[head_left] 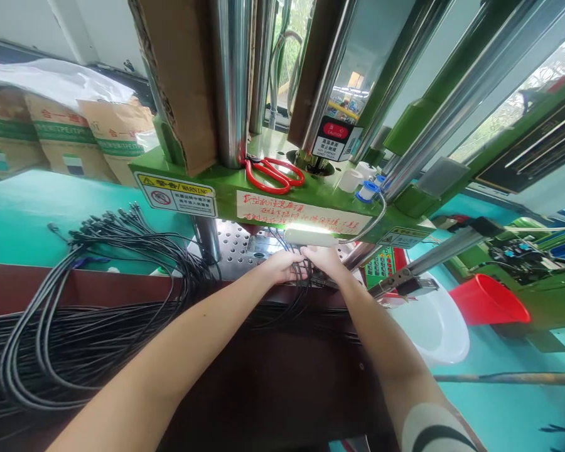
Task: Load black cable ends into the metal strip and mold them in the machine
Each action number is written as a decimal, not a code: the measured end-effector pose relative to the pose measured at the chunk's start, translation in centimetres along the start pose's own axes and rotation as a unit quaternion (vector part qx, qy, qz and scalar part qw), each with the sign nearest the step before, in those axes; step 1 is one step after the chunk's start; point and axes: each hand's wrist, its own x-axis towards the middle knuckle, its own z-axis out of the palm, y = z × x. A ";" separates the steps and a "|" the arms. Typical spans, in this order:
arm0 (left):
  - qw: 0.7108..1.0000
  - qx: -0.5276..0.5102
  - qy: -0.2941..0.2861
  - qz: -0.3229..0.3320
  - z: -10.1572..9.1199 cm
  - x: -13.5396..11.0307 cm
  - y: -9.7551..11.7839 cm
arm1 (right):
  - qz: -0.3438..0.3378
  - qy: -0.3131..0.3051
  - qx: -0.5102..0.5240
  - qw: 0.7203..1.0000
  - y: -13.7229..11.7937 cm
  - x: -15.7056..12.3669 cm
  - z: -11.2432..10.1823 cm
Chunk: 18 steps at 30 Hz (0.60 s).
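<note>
Both my hands meet under the green machine's front beam, at a bundle of thin black cables point(302, 290). My left hand point(282, 266) has several of these cables running across its palm and fingers, which are curled around them. From the right, my right hand point(321, 258) pinches the same cables near their upper part. The cables rise toward a metal mold plate point(263, 246) behind my hands and hang down below them. Their upper ends are partly hidden by the white lamp point(311, 236) on the beam.
Red-handled scissors point(275, 174) lie on the green beam point(226, 188). A large heap of black cables point(98, 326) fills the left, with connector ends point(108, 226) on the table. At right are a white basin point(437, 320), a red bucket point(489, 300) and a green button panel point(380, 267).
</note>
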 end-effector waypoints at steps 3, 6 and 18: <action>0.999 0.024 0.033 0.010 -0.1 -0.5 0.2 | 0.026 0.000 0.036 0.999 0.1 -0.5 -0.3; 0.997 0.044 0.062 0.021 -0.3 -1.0 0.3 | 0.057 -0.014 0.102 0.993 -0.1 -1.3 -1.0; 0.993 0.065 0.091 0.027 0.1 -1.5 0.4 | 0.134 -0.009 0.377 0.916 4.9 -12.7 -3.4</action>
